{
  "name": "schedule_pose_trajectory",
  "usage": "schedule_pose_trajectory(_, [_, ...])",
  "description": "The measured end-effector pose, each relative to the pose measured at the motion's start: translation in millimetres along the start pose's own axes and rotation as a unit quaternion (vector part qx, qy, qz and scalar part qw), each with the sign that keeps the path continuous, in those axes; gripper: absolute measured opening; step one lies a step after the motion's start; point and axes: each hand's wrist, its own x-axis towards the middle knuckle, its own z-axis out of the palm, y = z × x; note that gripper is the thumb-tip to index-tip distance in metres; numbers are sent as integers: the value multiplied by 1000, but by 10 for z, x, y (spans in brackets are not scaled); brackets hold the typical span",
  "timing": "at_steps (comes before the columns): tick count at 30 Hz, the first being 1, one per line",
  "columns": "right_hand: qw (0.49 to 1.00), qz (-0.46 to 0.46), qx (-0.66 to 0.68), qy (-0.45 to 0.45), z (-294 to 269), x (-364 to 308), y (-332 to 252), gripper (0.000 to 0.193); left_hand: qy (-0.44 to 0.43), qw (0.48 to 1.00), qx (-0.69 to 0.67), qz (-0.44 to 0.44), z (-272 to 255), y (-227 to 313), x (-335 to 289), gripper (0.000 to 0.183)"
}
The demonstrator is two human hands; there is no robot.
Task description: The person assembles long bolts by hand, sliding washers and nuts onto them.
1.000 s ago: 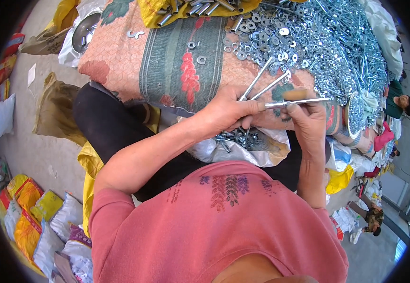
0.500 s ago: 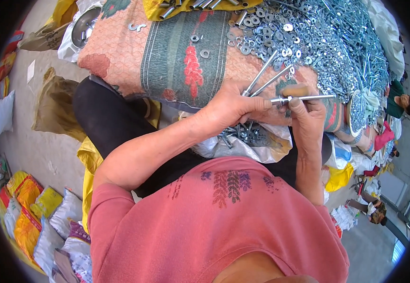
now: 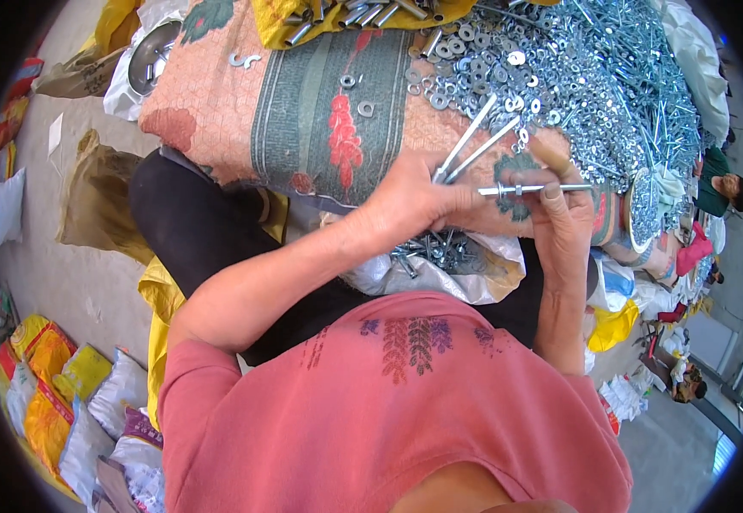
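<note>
Holding long bolts (image 3: 472, 141) clenched in left hand (image 3: 410, 201) | right hand (image 3: 559, 209) pinching one horizontal bolt (image 3: 534, 189) | white bag (image 3: 452, 269) below is holding loose bolts

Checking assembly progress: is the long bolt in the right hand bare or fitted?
Fitted: the long bolt, held level by the right hand, carries small pieces near its left end.

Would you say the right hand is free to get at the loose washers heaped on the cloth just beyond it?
Probably not right away: the right hand is pinching a long bolt. The washers lie uncovered just beyond it, so only its own load hinders it.
</note>
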Motion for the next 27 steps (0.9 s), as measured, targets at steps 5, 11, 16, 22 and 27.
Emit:
schedule_pose_trajectory(5, [992, 78, -73, -61, -57, 15, -4, 40, 18, 1000, -13, -18, -29, 101, -7, 18])
schedule_pose_trajectory(11, [961, 167, -87, -204, -259, 101, -78, 49, 12, 999, -21, -21, -38, 100, -20, 18])
schedule_pose_trajectory(16, [989, 58, -56, -123, -74, 54, -57, 52, -2, 1000, -19, -22, 39, -69, 10, 19])
schedule_pose_trajectory(22, [989, 95, -69, -85, -54, -51, -29, 39, -17, 995, -84, -57, -53, -35, 48, 18])
schedule_pose_trajectory(27, [987, 157, -37, -27, 76, -155, 174, 14, 69, 948, 247, 188, 83, -183, -2, 16])
